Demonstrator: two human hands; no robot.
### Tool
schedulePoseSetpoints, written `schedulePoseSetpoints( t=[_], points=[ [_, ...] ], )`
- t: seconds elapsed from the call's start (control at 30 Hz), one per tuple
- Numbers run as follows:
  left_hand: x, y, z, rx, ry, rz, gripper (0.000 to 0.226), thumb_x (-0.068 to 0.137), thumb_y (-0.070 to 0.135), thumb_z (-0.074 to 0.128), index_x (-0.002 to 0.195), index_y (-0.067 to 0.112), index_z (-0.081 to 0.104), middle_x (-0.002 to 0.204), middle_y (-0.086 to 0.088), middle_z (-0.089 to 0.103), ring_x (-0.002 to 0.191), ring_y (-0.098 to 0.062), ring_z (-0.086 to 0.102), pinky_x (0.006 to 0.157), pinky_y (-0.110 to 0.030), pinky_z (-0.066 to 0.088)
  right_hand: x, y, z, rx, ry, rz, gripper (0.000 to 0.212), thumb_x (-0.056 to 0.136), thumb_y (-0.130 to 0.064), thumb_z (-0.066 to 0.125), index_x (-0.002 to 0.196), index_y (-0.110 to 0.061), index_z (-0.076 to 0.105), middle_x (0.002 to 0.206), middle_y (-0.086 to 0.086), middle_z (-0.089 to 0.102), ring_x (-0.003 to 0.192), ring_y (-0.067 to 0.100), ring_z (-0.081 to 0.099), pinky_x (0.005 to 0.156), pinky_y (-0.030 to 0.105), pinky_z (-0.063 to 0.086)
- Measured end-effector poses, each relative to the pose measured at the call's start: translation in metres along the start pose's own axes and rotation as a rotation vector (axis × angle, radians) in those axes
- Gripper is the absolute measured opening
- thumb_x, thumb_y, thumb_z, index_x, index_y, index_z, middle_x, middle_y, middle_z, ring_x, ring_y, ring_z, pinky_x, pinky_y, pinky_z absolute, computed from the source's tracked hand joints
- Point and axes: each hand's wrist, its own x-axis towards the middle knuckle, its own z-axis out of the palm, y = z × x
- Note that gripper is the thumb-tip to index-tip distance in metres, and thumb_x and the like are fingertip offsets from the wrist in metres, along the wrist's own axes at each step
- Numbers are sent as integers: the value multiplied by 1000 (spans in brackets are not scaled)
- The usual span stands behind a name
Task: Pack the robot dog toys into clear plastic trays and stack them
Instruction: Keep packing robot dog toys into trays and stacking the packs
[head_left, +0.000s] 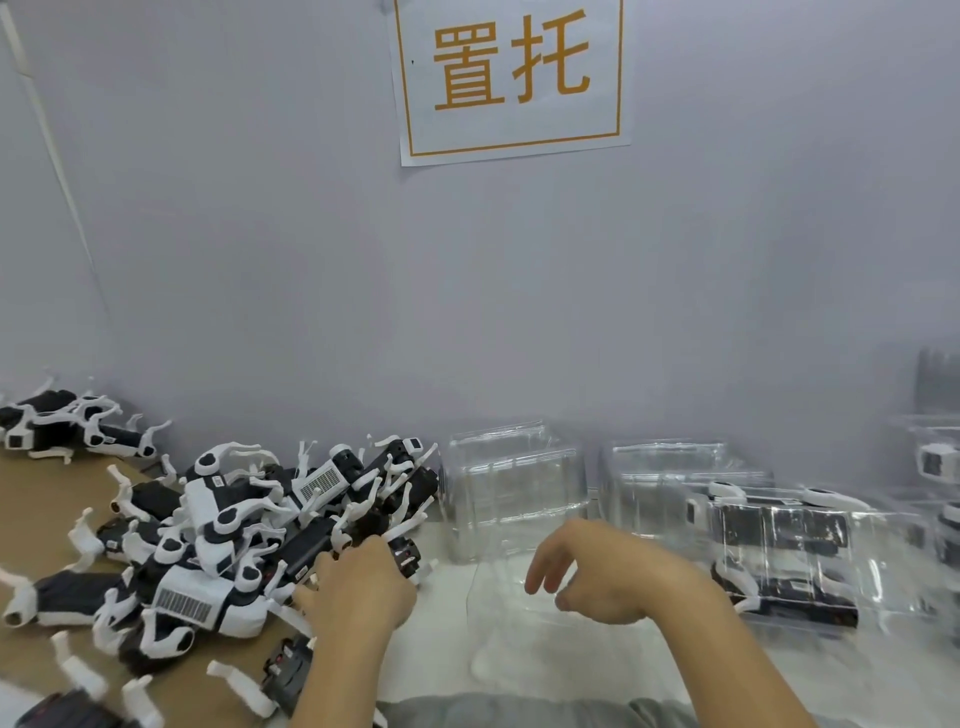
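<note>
- Heap of black-and-white plastic robot dog toys (249, 525) along the desk's left side, on brown cardboard (47, 499), legs tangled.
- Left hand (358, 587) reaches into the heap's right edge, fingers curled round one black toy body (332, 545).
- Right hand (597, 571) hovers relaxed, holding nothing, above an empty clear plastic tray (498, 623) at the desk's near edge.
- Packed clear tray (779, 551) with dogs inside sits at the right; empty clear trays (514, 488) stand against the back wall.
- Step, as judged: pulling one dog free for the near tray. Lift slowly, shaking white legs loose so neighbours don't drag along; steady the tray with the free hand.
</note>
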Motion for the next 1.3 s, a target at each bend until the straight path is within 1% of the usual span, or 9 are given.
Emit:
schedulePoseSetpoints(
  t=[0.2, 0.33, 0.43, 0.6, 0.8, 0.9, 1.07, 1.17, 1.3],
  points=[
    [-1, 0, 7, -31, 73, 12, 28, 96, 19, 53, 123, 13, 50, 139, -11, 45, 136, -32, 28, 90, -33, 42, 3, -4, 2, 28, 25, 5, 33, 93, -13, 56, 100, -43, 69, 107, -19, 64, 100, 4, 63, 78, 22, 50],
    [-3, 3, 5, -68, 76, -2, 8, 98, 17, 50, 104, 15, 46, 134, -15, 49, 129, -32, 36, 79, -29, 34, 3, -5, 4, 42, 38, -3, 28, 95, -20, 56, 102, -44, 67, 106, -20, 64, 99, 3, 63, 73, 21, 46],
    [0, 0, 6, -98, 141, 9, 9, 97, 9, 48, 98, 15, 42, 123, -11, 54, 120, -30, 44, 75, -29, 37, 3, -8, 3, 46, 44, -16, 24, 96, -24, 56, 108, -43, 66, 110, -18, 64, 102, 6, 62, 76, 22, 46],
    [0, 2, 5, -226, 292, 95, 18, 89, -6, 42, 89, 12, 44, 80, -1, 42, 88, -24, 48, 64, -28, 36, 3, -12, 3, 56, 66, -28, 24, 98, -27, 54, 114, -41, 64, 115, -15, 64, 103, 9, 63, 81, 25, 48],
    [-9, 10, -10, -357, 427, 184, 25, 85, -13, 47, 81, 12, 41, 78, -3, 45, 82, -23, 45, 61, -29, 33, 5, -17, 6, 69, 133, -57, 32, 100, -28, 52, 130, -39, 55, 125, -10, 58, 111, 11, 59, 84, 25, 46],
    [-12, 14, -23, -458, 528, 208, 27, 79, -16, 50, 91, 8, 49, 82, -9, 49, 78, -28, 47, 58, -32, 34, 6, -20, 8, 101, 266, -117, 46, 100, -32, 52, 144, -39, 39, 139, -8, 47, 125, 13, 50, 100, 28, 42],
    [-15, 25, -40, -558, 623, 444, 49, 76, -22, 42, 109, 10, 61, 95, -13, 63, 90, -30, 60, 74, -44, 52, 7, -33, 7, 272, 555, -274, 51, 99, -38, 55, 146, -36, 37, 142, -18, 43, 130, 4, 40, 109, 24, 33],
    [-20, 30, -40, -561, 636, 641, 53, 80, -18, 43, 118, 14, 62, 100, -9, 67, 98, -23, 64, 81, -39, 54, 8, -35, 11, 286, 564, -329, 58, 95, -36, 60, 148, -36, 34, 147, -25, 36, 133, -5, 32, 113, 21, 27],
    [-31, 40, -38, -548, 622, 851, 55, 77, -22, 46, 116, 12, 65, 95, -9, 67, 94, -22, 69, 78, -39, 56, 11, -31, 15, 223, 565, -298, 62, 92, -39, 62, 146, -41, 32, 147, -29, 32, 136, -3, 31, 112, 34, 22]
  ],
)
